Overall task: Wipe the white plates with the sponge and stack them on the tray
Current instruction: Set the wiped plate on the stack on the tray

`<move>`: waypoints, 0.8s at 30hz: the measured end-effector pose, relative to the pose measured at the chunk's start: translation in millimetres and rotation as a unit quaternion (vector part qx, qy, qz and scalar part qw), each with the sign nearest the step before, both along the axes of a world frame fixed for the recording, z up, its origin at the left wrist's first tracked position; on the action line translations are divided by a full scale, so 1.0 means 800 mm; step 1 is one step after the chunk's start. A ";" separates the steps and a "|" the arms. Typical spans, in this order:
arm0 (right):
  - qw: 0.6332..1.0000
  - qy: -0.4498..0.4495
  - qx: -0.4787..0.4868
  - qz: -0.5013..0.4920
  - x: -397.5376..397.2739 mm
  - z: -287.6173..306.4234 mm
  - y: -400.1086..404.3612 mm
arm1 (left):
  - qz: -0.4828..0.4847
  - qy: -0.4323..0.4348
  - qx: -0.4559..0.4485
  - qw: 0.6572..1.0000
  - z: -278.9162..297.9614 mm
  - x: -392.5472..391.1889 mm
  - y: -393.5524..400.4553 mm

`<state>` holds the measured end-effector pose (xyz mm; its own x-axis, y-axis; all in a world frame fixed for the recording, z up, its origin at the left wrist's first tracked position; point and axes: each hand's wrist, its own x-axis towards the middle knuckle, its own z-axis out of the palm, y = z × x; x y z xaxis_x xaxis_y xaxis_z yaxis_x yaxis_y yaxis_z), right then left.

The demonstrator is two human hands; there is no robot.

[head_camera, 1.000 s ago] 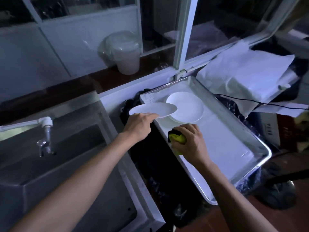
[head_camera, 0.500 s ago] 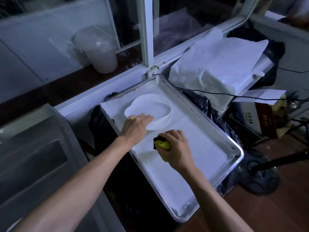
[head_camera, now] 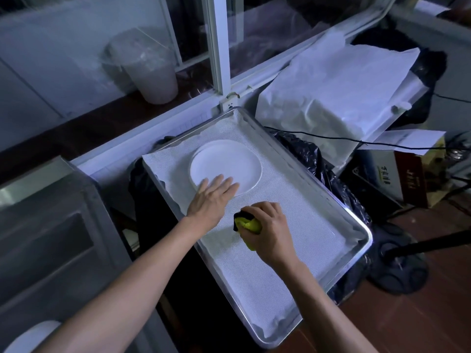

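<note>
1. Since 0.5 s ago: the left hand (head_camera: 212,198) has let go of the top plate (head_camera: 226,166); its fingers are now straight and flat, tips resting on the near rim. Earlier they were curled at the plate's edge as it came down.
2. That plate now lies flat on the one below, a stack of two white plates, slightly offset (lower rim peeks out at far left).
3. Right hand (head_camera: 267,231) unchanged: fingers clamped round the yellow-green sponge (head_camera: 248,224), over the tray's middle, just beside the left hand.
4. Tray (head_camera: 356,226): metal, rectangular, lined with white mesh liner (head_camera: 293,217); holds the plate stack at its far end. I cannot tell whether the sponge touches the liner.
5. Clear plastic cup (head_camera: 150,70), whitish contents, stands on the sill behind the glass.
6. Crumpled white paper (head_camera: 331,85) right of the tray.
</note>
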<state>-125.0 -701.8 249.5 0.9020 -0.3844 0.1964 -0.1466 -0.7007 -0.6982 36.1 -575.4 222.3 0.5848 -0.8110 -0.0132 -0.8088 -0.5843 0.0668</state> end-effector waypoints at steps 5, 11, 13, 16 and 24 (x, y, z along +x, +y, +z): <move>1.000 0.002 0.009 0.004 -0.004 -0.006 0.000 | 0.005 0.002 0.085 0.996 -0.014 -0.007 0.001; 1.000 0.008 0.012 -0.001 -0.009 -0.015 -0.001 | 0.010 0.007 0.088 0.996 -0.019 0.007 -0.001; 1.000 0.009 0.014 -0.005 -0.011 -0.017 0.001 | 0.010 0.002 0.089 0.996 -0.022 0.013 -0.001; 1.000 0.007 0.021 -0.006 -0.011 -0.018 0.007 | 0.013 0.005 0.088 0.996 -0.022 0.014 0.004; 0.999 -0.021 0.035 0.011 0.000 -0.001 0.041 | 0.047 0.044 -0.012 0.998 0.010 -0.026 0.072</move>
<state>-125.2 -669.2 249.0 0.9019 -0.3786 0.2077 -0.1009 -0.6524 -0.7511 14.9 -517.7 230.4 0.6565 -0.7528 -0.0480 -0.7404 -0.6553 0.1497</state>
